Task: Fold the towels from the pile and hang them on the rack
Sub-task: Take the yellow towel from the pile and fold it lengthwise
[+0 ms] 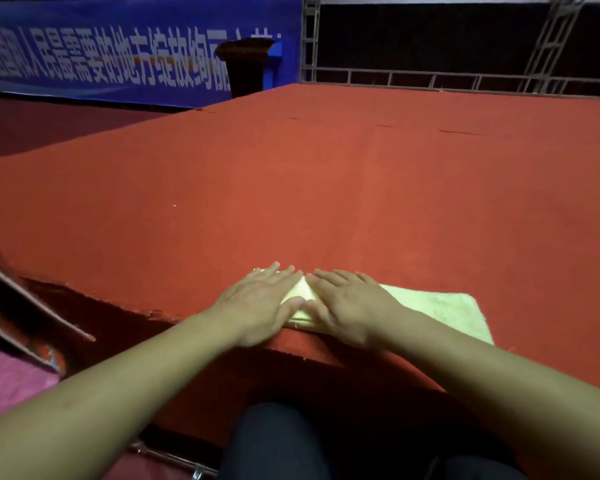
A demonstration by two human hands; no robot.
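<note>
While both palms press it flat: one pale yellow towel (433, 306), at 6 o'clock on the red-carpeted platform (326, 188), hard against the near edge.

Left hand (260, 303) and right hand (343, 306) lie side by side on the towel's left part, fingers straight and spread, index tips nearly touching; the pressing appears meant to set a fold and smooth the layers, with the edge placement keeping the cloth within easy reach. Right part of the towel lies bare toward 4 o'clock. Metal bars (35, 303) slant at 8 o'clock, possibly the rack, though that cannot be told; pink cloth (4, 386) below them. Blue banner (118, 53) at 11 o'clock, dark lectern (245, 67) at 12, truss frame (430, 77) at 1. Nothing lies between hands and bars; no pile in view.
</note>
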